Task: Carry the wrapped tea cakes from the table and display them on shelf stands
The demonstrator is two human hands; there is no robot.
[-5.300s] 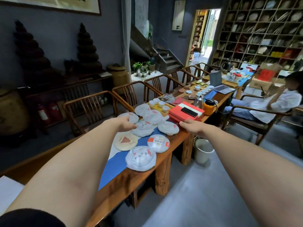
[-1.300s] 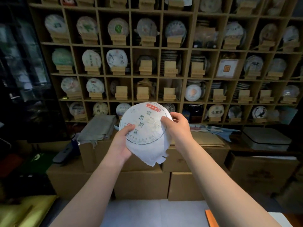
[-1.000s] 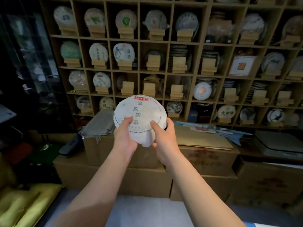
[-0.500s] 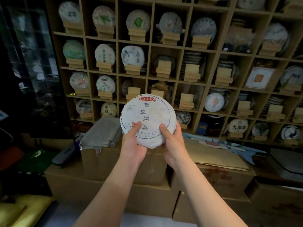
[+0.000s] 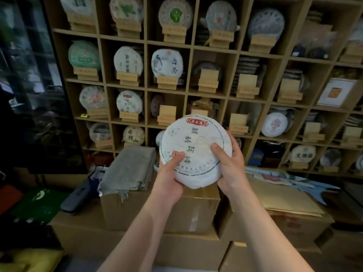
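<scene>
**teacake_noob:** So where's the wrapped tea cake (image 5: pixel 195 150) relative to the stands right now? Trying to work out which slot it's headed for.

**shelf_lurker:** Going left to right: left hand (image 5: pixel 169 177) cups the lower-left rim, thumb laid across the printed face, fingers hidden behind, so I'd guess they're curled round the back but can't see it. The cake stands upright between both hands, face toward the camera, label right way up, well short of the shelf (image 5: pixel 146 83). Right hand (image 5: pixel 228 165) pinches the lower-right edge the same way, thumb on the front, the rest wrapped round the rim. Both are gripping it, nothing spread out.

**teacake_noob:** And the free stands?

**shelf_lurker:** That's the bit that matters. The empty stand (image 5: pixel 167 114) sits just up and left of the cake's top edge, and another empty stand (image 5: pixel 238 122) just up and right. So it's above and beyond the grip, roughly centred, neither hand clearly nearer. My read: lift and push forward, keep it upright, drop the bottom rim into the ledge. Since both hands hold the bottom, they'll probably need to shift up the sides first.
</scene>
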